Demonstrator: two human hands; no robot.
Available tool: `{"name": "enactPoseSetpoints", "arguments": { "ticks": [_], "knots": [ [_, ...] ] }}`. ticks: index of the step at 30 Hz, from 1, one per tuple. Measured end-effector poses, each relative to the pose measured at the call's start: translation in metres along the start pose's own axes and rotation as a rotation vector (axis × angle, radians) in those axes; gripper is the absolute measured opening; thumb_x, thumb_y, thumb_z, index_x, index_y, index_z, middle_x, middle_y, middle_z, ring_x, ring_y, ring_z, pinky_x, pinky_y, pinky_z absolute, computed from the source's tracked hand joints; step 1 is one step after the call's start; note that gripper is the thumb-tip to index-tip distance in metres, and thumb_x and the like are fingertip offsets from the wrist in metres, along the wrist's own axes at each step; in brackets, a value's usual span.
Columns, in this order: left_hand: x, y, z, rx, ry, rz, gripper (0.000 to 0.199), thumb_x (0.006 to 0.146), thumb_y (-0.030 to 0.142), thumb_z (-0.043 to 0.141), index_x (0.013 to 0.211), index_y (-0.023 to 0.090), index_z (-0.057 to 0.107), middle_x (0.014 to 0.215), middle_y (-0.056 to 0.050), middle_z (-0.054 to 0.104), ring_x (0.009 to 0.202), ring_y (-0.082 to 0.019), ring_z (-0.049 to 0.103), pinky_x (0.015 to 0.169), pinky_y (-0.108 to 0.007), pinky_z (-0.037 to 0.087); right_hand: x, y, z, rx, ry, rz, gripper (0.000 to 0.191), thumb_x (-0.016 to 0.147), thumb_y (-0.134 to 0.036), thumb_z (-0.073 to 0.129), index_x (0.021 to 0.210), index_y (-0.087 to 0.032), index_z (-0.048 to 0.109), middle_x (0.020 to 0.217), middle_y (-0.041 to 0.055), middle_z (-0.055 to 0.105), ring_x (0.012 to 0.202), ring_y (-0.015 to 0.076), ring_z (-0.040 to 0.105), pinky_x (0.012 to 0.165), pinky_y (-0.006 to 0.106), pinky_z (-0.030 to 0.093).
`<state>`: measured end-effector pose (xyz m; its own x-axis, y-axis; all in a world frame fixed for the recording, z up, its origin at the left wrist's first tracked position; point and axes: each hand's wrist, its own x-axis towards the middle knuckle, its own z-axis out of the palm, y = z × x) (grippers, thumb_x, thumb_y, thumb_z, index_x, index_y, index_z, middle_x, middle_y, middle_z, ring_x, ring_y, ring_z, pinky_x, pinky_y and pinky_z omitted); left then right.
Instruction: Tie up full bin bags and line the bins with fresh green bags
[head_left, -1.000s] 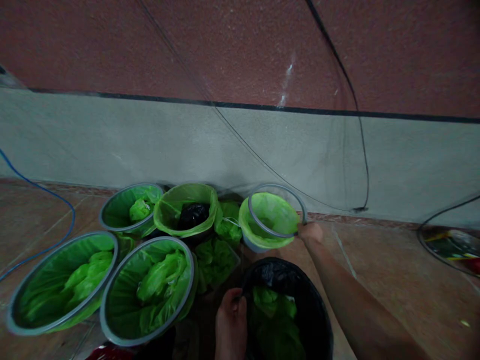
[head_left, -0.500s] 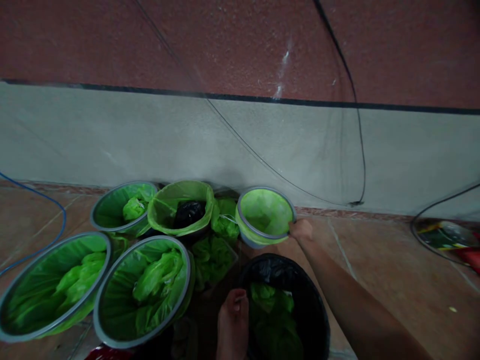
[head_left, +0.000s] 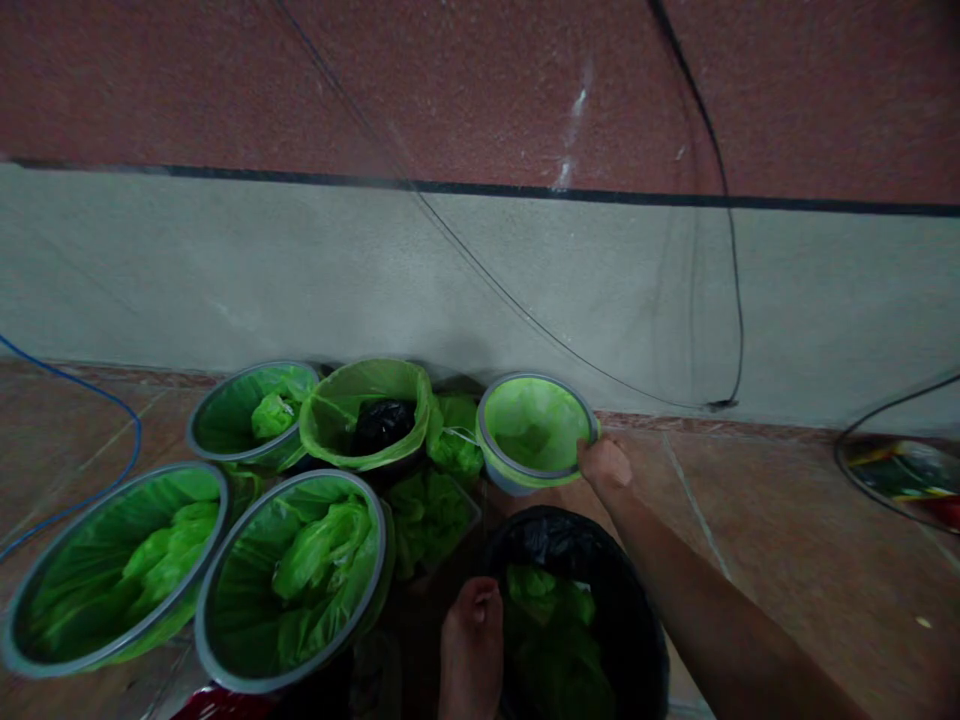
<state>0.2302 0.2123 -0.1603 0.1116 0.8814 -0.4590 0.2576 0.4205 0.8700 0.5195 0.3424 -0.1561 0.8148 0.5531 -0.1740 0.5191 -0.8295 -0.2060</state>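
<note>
Bottom centre, the left hand [head_left: 471,640] has its fingers curled over the rim of a black bin [head_left: 600,570] holding green bags, while just above it the right hand [head_left: 604,464] pinches the small bin's [head_left: 534,432] grey ring at mid-frame, with four more green-lined bins [head_left: 289,580] crowding the left and cables [head_left: 720,220] up the wall behind.

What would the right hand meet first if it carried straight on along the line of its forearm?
The right hand already touches the small green-lined bin; straight on, it would likely cross that bin's rim, then reach the grey wall.
</note>
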Motion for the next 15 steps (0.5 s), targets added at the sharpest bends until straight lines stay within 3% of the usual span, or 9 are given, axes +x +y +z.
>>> {"name": "enactPoseSetpoints", "arguments": {
  "ticks": [2, 5, 7, 10, 12, 15],
  "knots": [
    [0.000, 0.000, 0.001, -0.009, 0.004, 0.003, 0.035, 0.083, 0.048, 0.054, 0.091, 0.017, 0.067, 0.084, -0.010, 0.073, 0.076, -0.022, 0.070, 0.069, -0.029, 0.052, -0.008, -0.003, -0.002, -0.004, 0.082, -0.017, 0.055, 0.092, -0.041, 0.045, 0.137, -0.008, 0.048, 0.131, 0.0251, 0.054, 0.112, 0.0349, 0.061, 0.085, 0.043, 0.050],
    [-0.001, 0.002, 0.001, -0.022, 0.022, 0.001, 0.036, 0.082, 0.049, 0.056, 0.088, 0.016, 0.068, 0.082, -0.011, 0.073, 0.074, -0.022, 0.069, 0.068, -0.029, 0.053, -0.021, -0.007, 0.001, -0.059, 0.229, -0.240, 0.058, 0.094, -0.037, 0.044, 0.147, -0.013, 0.038, 0.146, 0.0233, 0.042, 0.127, 0.0367, 0.047, 0.098, 0.048, 0.042],
    [-0.001, 0.004, 0.001, -0.034, 0.029, 0.012, 0.036, 0.081, 0.050, 0.057, 0.088, 0.016, 0.069, 0.080, -0.011, 0.073, 0.074, -0.022, 0.069, 0.067, -0.028, 0.053, -0.027, -0.008, 0.006, -0.117, 0.193, -0.408, 0.053, 0.095, -0.035, 0.043, 0.144, -0.014, 0.043, 0.149, 0.0216, 0.041, 0.132, 0.0383, 0.041, 0.104, 0.054, 0.035],
    [-0.003, 0.007, -0.003, -0.027, 0.026, 0.047, 0.035, 0.082, 0.049, 0.057, 0.090, 0.017, 0.069, 0.082, -0.011, 0.074, 0.075, -0.022, 0.070, 0.067, -0.029, 0.053, -0.034, -0.009, 0.011, -0.130, 0.037, -0.485, 0.049, 0.097, -0.035, 0.040, 0.139, -0.013, 0.051, 0.146, 0.0206, 0.046, 0.133, 0.0377, 0.039, 0.107, 0.057, 0.029],
    [-0.003, 0.010, -0.008, 0.023, 0.039, 0.053, 0.034, 0.084, 0.045, 0.054, 0.095, 0.016, 0.068, 0.089, -0.012, 0.074, 0.080, -0.024, 0.070, 0.071, -0.030, 0.054, -0.038, -0.010, 0.006, -0.057, 0.080, -0.496, 0.048, 0.098, -0.036, 0.038, 0.137, -0.012, 0.052, 0.144, 0.0199, 0.048, 0.132, 0.0362, 0.041, 0.107, 0.055, 0.029],
    [0.003, 0.008, -0.017, 0.150, 0.159, 0.033, 0.036, 0.083, 0.039, 0.054, 0.107, 0.015, 0.066, 0.106, -0.015, 0.072, 0.099, -0.028, 0.068, 0.087, -0.036, 0.052, -0.043, -0.001, -0.013, 0.142, 0.255, -0.522, 0.048, 0.096, -0.038, 0.039, 0.135, -0.014, 0.054, 0.144, 0.0169, 0.049, 0.130, 0.0320, 0.043, 0.108, 0.048, 0.033]
  ]
}}
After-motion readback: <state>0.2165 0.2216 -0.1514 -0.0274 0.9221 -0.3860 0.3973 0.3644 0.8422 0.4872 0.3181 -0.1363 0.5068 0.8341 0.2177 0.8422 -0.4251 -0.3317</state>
